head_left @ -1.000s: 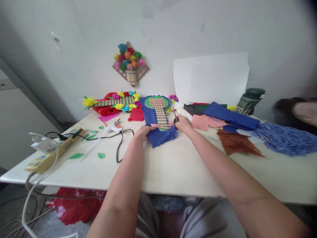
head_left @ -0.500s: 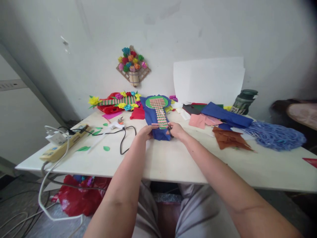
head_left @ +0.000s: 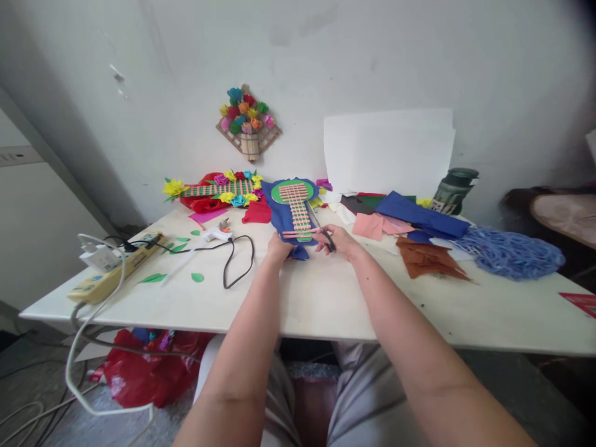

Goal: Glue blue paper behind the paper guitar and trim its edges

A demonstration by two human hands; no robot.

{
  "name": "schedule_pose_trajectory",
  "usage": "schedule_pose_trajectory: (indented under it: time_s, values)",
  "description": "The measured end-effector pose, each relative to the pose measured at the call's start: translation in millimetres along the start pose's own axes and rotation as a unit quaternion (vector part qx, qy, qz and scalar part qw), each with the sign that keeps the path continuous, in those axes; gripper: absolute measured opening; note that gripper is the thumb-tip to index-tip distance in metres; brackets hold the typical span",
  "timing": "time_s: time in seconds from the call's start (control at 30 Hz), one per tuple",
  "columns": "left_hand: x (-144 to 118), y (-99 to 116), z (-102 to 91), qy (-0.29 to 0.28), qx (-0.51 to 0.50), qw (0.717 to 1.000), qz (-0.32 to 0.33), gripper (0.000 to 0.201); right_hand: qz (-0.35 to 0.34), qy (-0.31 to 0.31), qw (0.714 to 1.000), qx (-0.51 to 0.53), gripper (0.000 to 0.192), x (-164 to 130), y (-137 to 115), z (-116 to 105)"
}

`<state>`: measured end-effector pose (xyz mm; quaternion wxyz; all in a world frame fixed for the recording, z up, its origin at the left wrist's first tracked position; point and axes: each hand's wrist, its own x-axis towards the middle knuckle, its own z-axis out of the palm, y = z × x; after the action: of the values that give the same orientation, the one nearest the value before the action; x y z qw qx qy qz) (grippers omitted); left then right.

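Head view, near to far. Both forearms run from 6 o'clock up to mid-table (head_left: 326, 304)

Left hand (head_left: 279, 248): fingers closed on the near left edge of the blue paper (head_left: 285, 217), pinching it where the sheet bunches at its near end

Right hand (head_left: 342, 241): clenched around the handles of the scissors (head_left: 326, 237); blades point toward 11 o'clock, lying along the right side of the woven strip piece (head_left: 300, 214). Whether the blades are parted: cannot tell

Key relation: the woven strip piece, pink strips on green, rests on the blue paper between the two hands. Its long axis runs 6 to 12 o'clock, round head at the far end, crossbar strips at the near end. It lies at about 10 o'clock from the right hand, just beside it, and at about 1 o'clock from the left hand. Scissor tips touch or nearly touch its near right edge

Left, 9 o'clock: glue gun (head_left: 215, 234) with black cord, power strip (head_left: 114, 276), green paper leaves (head_left: 197, 277)

Right, 2 o'clock: brown, pink and blue paper sheets (head_left: 431, 261), blue shredded pile (head_left: 512, 254), dark bottle (head_left: 452, 189)

Far, 12 o'clock: flower-trimmed woven piece (head_left: 218, 189); paper flower basket (head_left: 248, 121) hanging on the wall
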<state>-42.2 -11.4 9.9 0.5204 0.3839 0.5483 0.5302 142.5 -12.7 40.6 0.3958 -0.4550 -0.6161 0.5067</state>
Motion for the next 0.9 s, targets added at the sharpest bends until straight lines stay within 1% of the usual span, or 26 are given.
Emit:
schedule_pose_trajectory:
  time_s: [0.03, 0.07, 0.1, 0.17, 0.23, 0.33, 0.43, 0.53, 0.57, 0.63, 0.77, 0.83, 0.9]
  values:
    - [-2, 1, -1.5, 0.036, 0.038, 0.998, 0.023, 0.085, 0.009, -0.004, 1.000, -0.022, 0.031, -1, 0, -6]
    - [-5, 3, -2.9, 0.060, 0.067, 0.995, 0.043, 0.096, 0.016, -0.019, 0.999, -0.039, 0.031, -2, -1, -10]
    - [-8, 5, -4.3, 0.067, 0.085, 0.992, 0.058, 0.104, 0.025, -0.040, 0.997, -0.054, 0.031, -4, -1, -14]
    - [-13, 8, -7.2, 0.043, 0.094, 0.992, 0.068, 0.111, 0.044, -0.087, 0.992, -0.078, 0.032, -6, 0, -20]
    - [-17, 11, -10.1, 0.011, 0.092, 0.993, 0.067, 0.106, 0.065, -0.130, 0.983, -0.108, 0.034, -7, 0, -23]
    - [-20, 15, -13.5, -0.025, 0.096, 0.993, 0.064, 0.088, 0.098, -0.190, 0.965, -0.153, 0.039, -7, 1, -28]
    - [-21, 18, -14.4, -0.038, 0.166, 0.984, 0.053, 0.063, 0.113, -0.245, 0.947, -0.173, 0.046, -5, 2, -32]
    - [-19, 20, -14.5, -0.037, 0.249, 0.968, 0.018, 0.042, 0.118, -0.282, 0.934, -0.183, 0.053, -3, 3, -35]
    - [-19, 21, -14.8, -0.035, 0.263, 0.964, 0.008, 0.039, 0.121, -0.289, 0.932, -0.184, 0.055, -3, 3, -36]
    - [-18, 22, -15.8, -0.034, 0.270, 0.962, -0.003, 0.041, 0.122, -0.297, 0.930, -0.180, 0.057, -3, 2, -37]
    - [-20, 24, -17.4, -0.052, 0.223, 0.973, -0.005, 0.050, 0.128, -0.307, 0.928, -0.170, 0.059, -5, -1, -34]
    - [-22, 25, -17.2, -0.051, 0.194, 0.980, -0.013, 0.048, 0.130, -0.308, 0.927, -0.167, 0.060, -5, -1, -31]
    - [-23, 25, -16.8, -0.048, 0.177, 0.983, -0.021, 0.042, 0.131, -0.307, 0.928, -0.164, 0.060, -3, -1, -27]
